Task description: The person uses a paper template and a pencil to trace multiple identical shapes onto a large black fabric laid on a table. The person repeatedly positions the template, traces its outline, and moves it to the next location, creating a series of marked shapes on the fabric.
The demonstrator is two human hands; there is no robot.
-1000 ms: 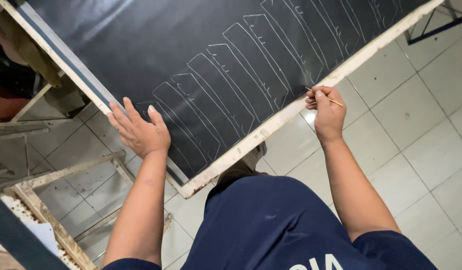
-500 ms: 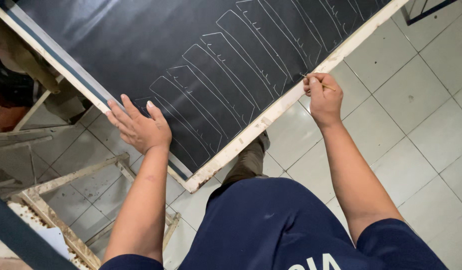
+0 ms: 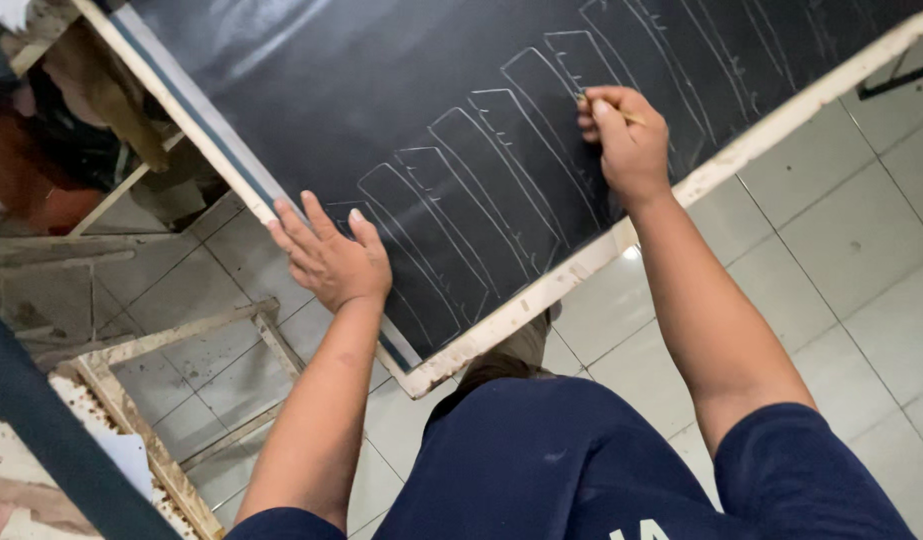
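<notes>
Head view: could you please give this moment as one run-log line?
left hand: flat on black wood-framed board | right hand: fingers pinch thin wooden pencil, tip among white outlines

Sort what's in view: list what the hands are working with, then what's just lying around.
In use: black stretched sheet with pale drawn shapes, its wooden frame, thin drawing stick in right hand, left hand steadying the frame.

Lying about: empty wooden frames, tiled floor.

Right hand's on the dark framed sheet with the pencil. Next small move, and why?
Probably draw the next short stroke: the right hand holds the pencil at the chalk-like outlines, while the left hand lies flat on the dark sheet, steadying it.
</notes>
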